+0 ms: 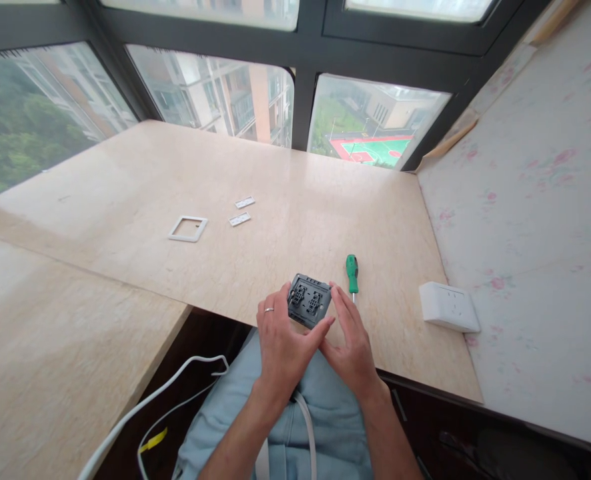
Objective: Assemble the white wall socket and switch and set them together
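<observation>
Between my two hands is a dark grey wall switch module (309,301), its square face with two black mechanisms turned up toward me. My left hand (283,333), with a ring on one finger, grips its left side. On the right edge and near corner, the fingers of my right hand (348,340) are closed around it. A green-handled screwdriver (352,272) lies just beyond my right hand, its shaft partly hidden. Farther off to the left rest a white square frame (175,236) and two small white rocker covers, one nearer (240,219) and one farther (245,202).
The beige stone countertop (125,173) runs up to the windows, with a second slab (75,333) at left. A white socket box (448,305) sits by the papered wall at right. White cables (170,380) hang in the dark gap below, one with a yellow tag (154,440).
</observation>
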`<state>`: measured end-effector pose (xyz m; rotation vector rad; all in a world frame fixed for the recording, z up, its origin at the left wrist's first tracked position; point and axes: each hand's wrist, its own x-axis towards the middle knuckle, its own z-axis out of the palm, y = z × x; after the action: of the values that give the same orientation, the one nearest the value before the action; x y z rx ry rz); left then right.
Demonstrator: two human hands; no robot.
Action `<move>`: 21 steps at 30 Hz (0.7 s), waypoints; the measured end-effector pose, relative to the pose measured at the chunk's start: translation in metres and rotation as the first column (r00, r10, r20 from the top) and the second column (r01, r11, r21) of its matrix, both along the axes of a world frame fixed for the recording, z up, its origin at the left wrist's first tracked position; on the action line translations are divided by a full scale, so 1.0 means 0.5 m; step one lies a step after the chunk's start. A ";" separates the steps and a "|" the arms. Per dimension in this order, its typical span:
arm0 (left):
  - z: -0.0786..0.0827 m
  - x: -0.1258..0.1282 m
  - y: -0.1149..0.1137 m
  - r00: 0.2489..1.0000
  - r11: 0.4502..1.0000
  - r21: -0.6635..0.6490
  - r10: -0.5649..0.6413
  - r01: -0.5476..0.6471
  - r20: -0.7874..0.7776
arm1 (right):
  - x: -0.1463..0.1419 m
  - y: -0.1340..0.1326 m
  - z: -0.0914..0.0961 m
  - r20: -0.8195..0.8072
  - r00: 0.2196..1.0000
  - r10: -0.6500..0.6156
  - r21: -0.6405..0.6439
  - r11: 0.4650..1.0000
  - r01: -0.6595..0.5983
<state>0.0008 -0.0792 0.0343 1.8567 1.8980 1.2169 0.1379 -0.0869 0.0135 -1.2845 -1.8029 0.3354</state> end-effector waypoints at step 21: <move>-0.055 -0.051 -0.039 0.978 0.978 -0.046 -0.203 0.205 0.053 | 0.073 0.045 -0.032 0.077 0.981 0.176 -0.233 0.960 -0.154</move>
<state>-0.0246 -0.0986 0.0069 1.9223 1.6503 1.1251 0.1745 -0.0644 -0.0023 -1.3263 -2.0057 0.5955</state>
